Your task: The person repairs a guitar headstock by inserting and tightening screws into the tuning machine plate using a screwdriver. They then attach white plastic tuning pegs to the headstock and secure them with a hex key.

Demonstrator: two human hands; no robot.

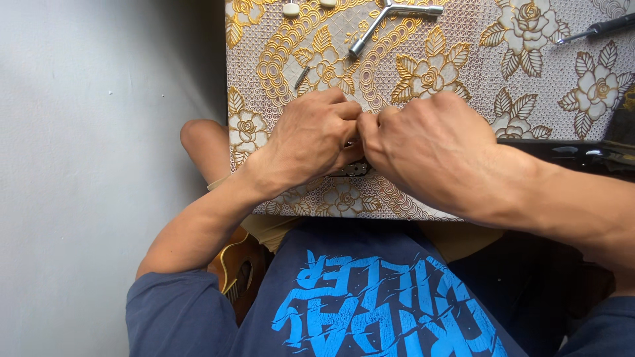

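Close to my chest, below the table edge, I see my dark blue shirt (370, 304) with light blue print, and at my left side a part of a brown guitar body (235, 268). Just above, at the near edge of the table (463, 39), which has a cloth with gold flowers, my two hands meet. My left hand (307, 142) is clenched, the fingers curled inward, and my right hand (430, 149) is also clenched, with its knuckles touching the left ones. Between and under them sits a small dark metal part (354, 170); only a little of it shows below my thumbs, so both hands seem to grasp it, but I cannot tell its shape. To the right, near my right forearm, lies a black glossy object (582, 152), partly hidden.

Farther on the cloth, a small grey screw (301, 77) lies just beyond my left hand. Behind it rests a silver three-arm wrench (390, 20), and at the far edge there are two small white caps (291, 9). At the far right corner a screwdriver (595, 30) with dark handle lies tilted.
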